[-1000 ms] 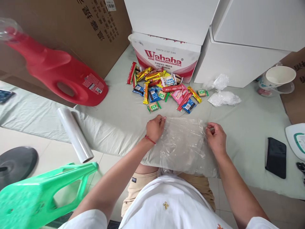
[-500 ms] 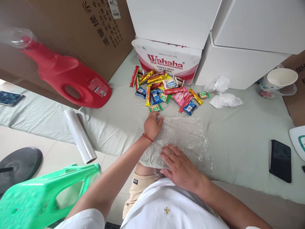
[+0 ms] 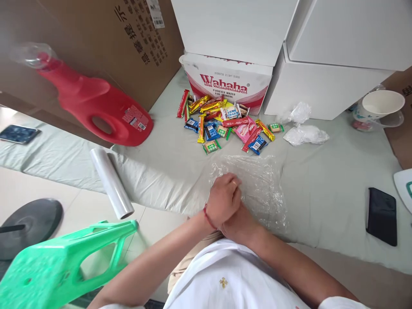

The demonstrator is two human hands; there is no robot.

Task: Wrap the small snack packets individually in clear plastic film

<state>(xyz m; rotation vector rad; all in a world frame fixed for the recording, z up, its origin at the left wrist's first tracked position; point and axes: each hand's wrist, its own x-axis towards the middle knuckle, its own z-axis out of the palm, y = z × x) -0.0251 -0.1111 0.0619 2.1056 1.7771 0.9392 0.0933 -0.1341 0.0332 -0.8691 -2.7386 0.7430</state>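
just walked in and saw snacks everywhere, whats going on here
A person sits at the edge of a pale green sheet with a clear plastic bag lying flat on it. The left hand lies over the right hand at the bag's near edge. Beyond the bag is a pile of wrapped snacks, untouched, in front of a Wahaha carton. A roll of clear film lies to the left.
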